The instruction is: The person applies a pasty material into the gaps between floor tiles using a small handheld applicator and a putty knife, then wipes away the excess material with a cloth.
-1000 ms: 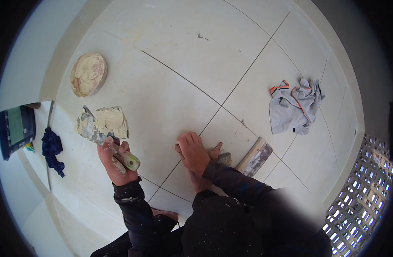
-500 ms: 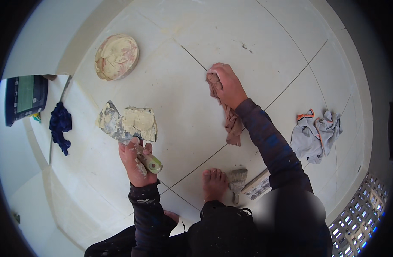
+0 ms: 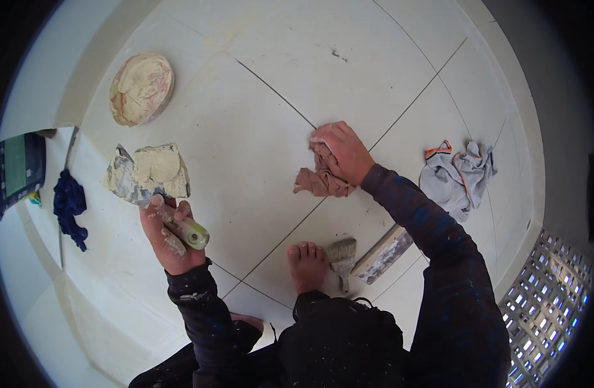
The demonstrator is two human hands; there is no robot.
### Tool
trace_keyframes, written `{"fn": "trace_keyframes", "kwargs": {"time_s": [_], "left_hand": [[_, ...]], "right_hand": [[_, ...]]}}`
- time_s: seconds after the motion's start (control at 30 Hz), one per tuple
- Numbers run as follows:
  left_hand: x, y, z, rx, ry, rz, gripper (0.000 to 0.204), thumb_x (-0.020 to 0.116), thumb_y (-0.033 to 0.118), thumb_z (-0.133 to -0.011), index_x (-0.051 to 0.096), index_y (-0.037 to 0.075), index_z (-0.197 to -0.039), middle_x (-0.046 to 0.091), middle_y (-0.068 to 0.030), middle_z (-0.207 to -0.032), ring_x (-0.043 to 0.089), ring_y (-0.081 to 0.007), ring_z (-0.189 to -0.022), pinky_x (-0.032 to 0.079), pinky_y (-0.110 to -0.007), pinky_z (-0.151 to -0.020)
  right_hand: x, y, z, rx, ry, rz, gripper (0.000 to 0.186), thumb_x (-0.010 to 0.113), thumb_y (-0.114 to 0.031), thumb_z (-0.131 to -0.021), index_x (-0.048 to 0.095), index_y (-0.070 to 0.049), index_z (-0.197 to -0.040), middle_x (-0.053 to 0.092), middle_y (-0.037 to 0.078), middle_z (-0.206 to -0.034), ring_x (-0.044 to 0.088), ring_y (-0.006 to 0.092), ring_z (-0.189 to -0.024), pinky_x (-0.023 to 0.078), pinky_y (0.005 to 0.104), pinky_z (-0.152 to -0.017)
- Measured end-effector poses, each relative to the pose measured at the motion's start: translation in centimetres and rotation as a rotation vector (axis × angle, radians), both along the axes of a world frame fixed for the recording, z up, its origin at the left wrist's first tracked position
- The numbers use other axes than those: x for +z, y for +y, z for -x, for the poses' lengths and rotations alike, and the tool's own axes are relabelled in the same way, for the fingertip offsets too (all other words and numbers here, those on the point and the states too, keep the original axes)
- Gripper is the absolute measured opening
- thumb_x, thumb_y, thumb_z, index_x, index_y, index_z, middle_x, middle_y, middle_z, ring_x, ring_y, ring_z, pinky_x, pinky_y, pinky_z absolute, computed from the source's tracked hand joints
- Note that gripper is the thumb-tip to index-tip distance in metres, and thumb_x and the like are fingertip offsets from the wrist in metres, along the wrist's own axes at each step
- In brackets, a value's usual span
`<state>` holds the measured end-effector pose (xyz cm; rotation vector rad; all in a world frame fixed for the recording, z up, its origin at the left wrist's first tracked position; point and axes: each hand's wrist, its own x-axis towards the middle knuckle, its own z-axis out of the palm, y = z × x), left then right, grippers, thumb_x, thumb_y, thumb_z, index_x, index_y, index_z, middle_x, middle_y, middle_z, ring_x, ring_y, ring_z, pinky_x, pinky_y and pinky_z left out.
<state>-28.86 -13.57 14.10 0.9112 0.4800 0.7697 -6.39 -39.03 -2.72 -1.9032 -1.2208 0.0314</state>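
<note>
My left hand (image 3: pixel 171 236) is closed around the pale green handle of a putty knife (image 3: pixel 192 234). Cream paste lies thick on a squarish metal blade (image 3: pixel 160 169), and a second, smeared blade (image 3: pixel 121 174) sticks out beside it; whether both belong to separate knives I cannot tell. My right hand (image 3: pixel 343 152) presses a crumpled brownish-pink rag (image 3: pixel 324 180) onto the tiled floor, over a grout line. A round, shallow tub (image 3: pixel 142 89) of the same cream paste stands at the far left.
A paintbrush (image 3: pixel 342 256) lies by my bare foot (image 3: pixel 307 268), next to a smeared bar (image 3: pixel 386 254). Grey cloth (image 3: pixel 460 176) with orange trim is at the right, dark blue cloth (image 3: pixel 69 208) at the left. A lattice panel (image 3: pixel 552 304) borders the lower right.
My right hand has come down and nearer with the rag, which now bunches on the floor instead of trailing. The whole view has shifted; my left hand still grips the putty knife.
</note>
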Motion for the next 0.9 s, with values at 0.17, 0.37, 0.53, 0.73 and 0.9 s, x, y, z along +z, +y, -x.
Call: {"fn": "trace_keyframes", "kwargs": {"time_s": [0.17, 0.37, 0.53, 0.73, 0.9], "left_hand": [[0.8, -0.8, -0.2, 0.013, 0.06, 0.048, 0.02, 0.063, 0.019, -0.101, 0.063, 0.004, -0.112, 0.067, -0.0066, -0.114, 0.063, -0.0147, -0.1, 0.049, -0.026, -0.068], [0.6, -0.2, -0.3, -0.109, 0.03, 0.085, 0.021, 0.063, 0.019, -0.101, 0.06, 0.004, -0.115, 0.066, -0.0054, -0.115, 0.062, -0.0122, -0.1, 0.05, -0.026, -0.068], [1.8, -0.3, -1.0, -0.129, 0.019, 0.087, 0.022, 0.063, 0.02, -0.101, 0.06, 0.004, -0.115, 0.067, -0.0048, -0.112, 0.063, -0.0127, -0.1, 0.051, -0.026, -0.068], [1.7, -0.6, -1.0, -0.166, 0.005, 0.054, 0.023, 0.063, 0.022, -0.102, 0.062, 0.004, -0.115, 0.067, -0.0051, -0.113, 0.063, -0.0153, -0.101, 0.051, -0.026, -0.069], [0.7, -1.7, -1.7, -0.117, 0.019, 0.108, 0.025, 0.063, 0.022, -0.102, 0.06, 0.004, -0.118, 0.067, -0.005, -0.114, 0.064, -0.0148, -0.103, 0.05, -0.026, -0.07]], "right_hand": [[0.6, -10.8, 7.2, -0.113, 0.25, -0.028, 0.028, 0.061, -0.007, -0.092, 0.058, -0.006, -0.12, 0.061, 0.015, -0.124, 0.055, 0.0362, -0.118, 0.045, 0.0467, -0.104], [5.2, -7.6, 13.9, 0.067, 0.117, 0.128, 0.026, 0.065, -0.017, -0.092, 0.063, -0.014, -0.118, 0.058, 0.011, -0.137, 0.05, 0.0333, -0.131, 0.039, 0.0515, -0.113], [2.6, -9.6, 16.8, 0.108, 0.0, 0.254, 0.022, 0.069, -0.022, -0.088, 0.068, -0.019, -0.109, 0.051, 0.007, -0.145, 0.048, 0.0319, -0.132, 0.033, 0.0548, -0.115], [0.7, -18.8, 12.4, -0.414, -0.022, 0.549, 0.031, 0.068, -0.011, -0.083, 0.064, -0.012, -0.114, 0.049, 0.01, -0.144, 0.048, 0.0367, -0.126, 0.039, 0.05, -0.104], [-1.0, -22.1, 4.5, -0.726, 0.036, 0.339, 0.041, 0.066, -0.002, -0.084, 0.057, -0.003, -0.123, 0.053, 0.02, -0.134, 0.05, 0.0414, -0.123, 0.041, 0.0474, -0.105]]}}
